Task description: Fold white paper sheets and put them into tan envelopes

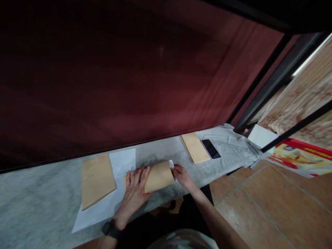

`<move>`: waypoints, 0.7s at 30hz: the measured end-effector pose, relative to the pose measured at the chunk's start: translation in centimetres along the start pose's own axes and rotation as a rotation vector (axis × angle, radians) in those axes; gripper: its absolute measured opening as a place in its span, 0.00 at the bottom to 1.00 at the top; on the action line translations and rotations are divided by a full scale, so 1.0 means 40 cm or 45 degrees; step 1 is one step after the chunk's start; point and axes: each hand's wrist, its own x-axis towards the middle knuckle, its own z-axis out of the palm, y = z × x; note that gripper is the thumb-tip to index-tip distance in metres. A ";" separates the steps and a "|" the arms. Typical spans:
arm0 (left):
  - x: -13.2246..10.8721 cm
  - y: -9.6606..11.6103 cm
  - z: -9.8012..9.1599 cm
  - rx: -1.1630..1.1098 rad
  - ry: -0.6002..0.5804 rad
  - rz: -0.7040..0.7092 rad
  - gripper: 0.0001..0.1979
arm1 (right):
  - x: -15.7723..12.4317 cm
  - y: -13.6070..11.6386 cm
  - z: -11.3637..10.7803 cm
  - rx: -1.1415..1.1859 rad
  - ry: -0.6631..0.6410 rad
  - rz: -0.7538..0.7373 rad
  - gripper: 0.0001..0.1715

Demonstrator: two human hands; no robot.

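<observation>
A brown paper envelope (160, 177) lies crosswise in front of me on the cloth-covered surface. My left hand (135, 188) rests flat across its left part, fingers spread. At the envelope's right end, my right hand (181, 175) pinches white paper (171, 164), a corner of which shows at the opening. How far the paper reaches inside is hidden. To the left, another brown envelope pile (97, 180) sits on white sheets (123, 160). On the right is a further stack of brown envelopes (195, 148).
A phone (211, 149) lies beside the right stack. The grey cloth (31, 193) covers the long narrow surface, with a dark red panel (155, 86) behind it. A black metal frame (261, 74) and a red and yellow box (303, 157) stand to the right, over a tiled floor (259, 204).
</observation>
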 end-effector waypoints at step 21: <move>0.006 0.019 0.002 -0.076 -0.055 0.024 0.50 | -0.016 0.031 0.011 0.017 0.057 0.077 0.16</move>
